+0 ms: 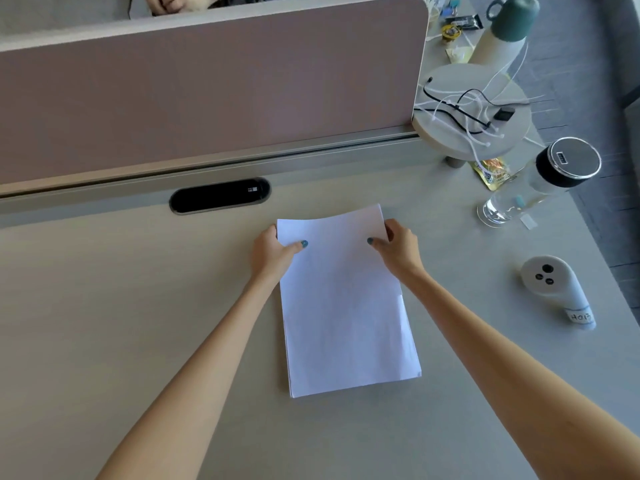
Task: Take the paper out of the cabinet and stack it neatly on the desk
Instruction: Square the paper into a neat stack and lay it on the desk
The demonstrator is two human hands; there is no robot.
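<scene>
A stack of white paper (346,306) lies on the beige desk (138,323), its near end flat and its far end slightly lifted and curved. My left hand (272,252) grips the stack's far left corner, thumb on top. My right hand (398,249) grips the far right corner the same way. One sheet sticks out a little along the right edge. No cabinet is in view.
A pink partition (207,91) with a black cable slot (220,195) bounds the desk's far side. At the right stand a round stool-like stand with cables (474,112), a clear bottle with a black cap (540,181), a green-capped bottle (502,32) and a white device (554,289).
</scene>
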